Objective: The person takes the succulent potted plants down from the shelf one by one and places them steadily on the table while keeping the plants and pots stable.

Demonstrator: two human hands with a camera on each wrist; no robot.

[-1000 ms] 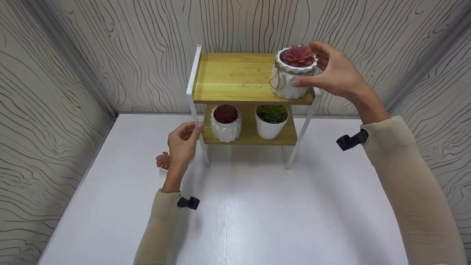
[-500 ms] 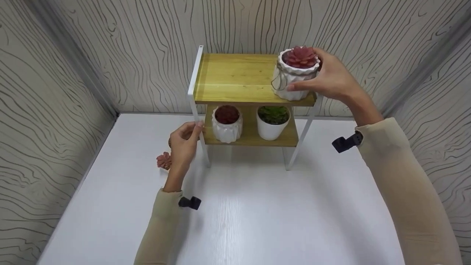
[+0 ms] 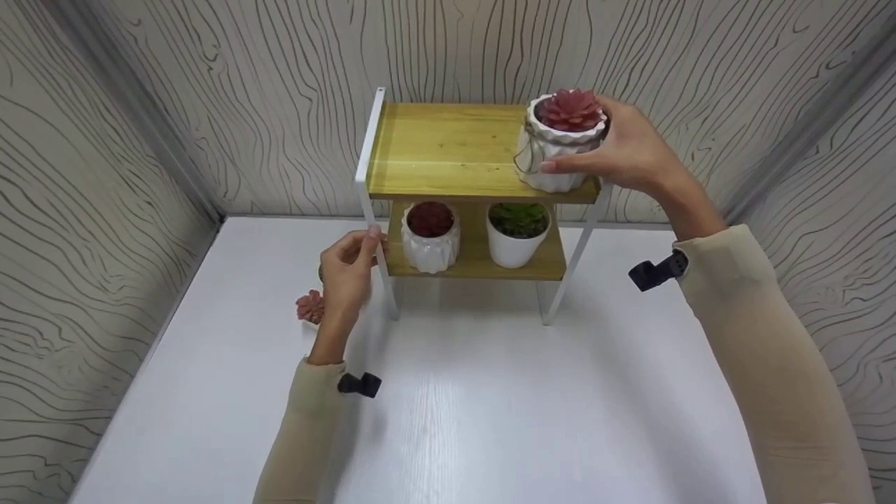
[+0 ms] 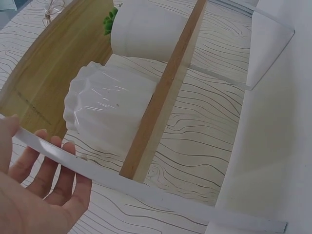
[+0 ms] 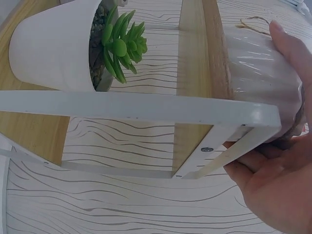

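Note:
A two-tier wooden shelf (image 3: 448, 150) with a white metal frame stands on the white table. My right hand (image 3: 637, 150) grips a white fluted pot (image 3: 560, 148) that has a dark pink succulent (image 3: 570, 110) and a twine tie. This pot sits at the right end of the top board; in the right wrist view my fingers wrap its side near the frame's end. My left hand (image 3: 344, 276) holds the frame's left upright (image 4: 102, 175) between thumb and fingers.
On the lower board are a white fluted pot (image 3: 430, 252) with a dark red plant and a smooth white pot (image 3: 516, 248) with a green succulent. Left of my left wrist, a small pink succulent (image 3: 310, 306) is on the table, partly hidden. A wood-grain-patterned wall (image 3: 280, 105) rises behind.
My right hand has closed in around the fluted pot on the top board, its thumb sliding left across the front. My left hand stays at the upright.

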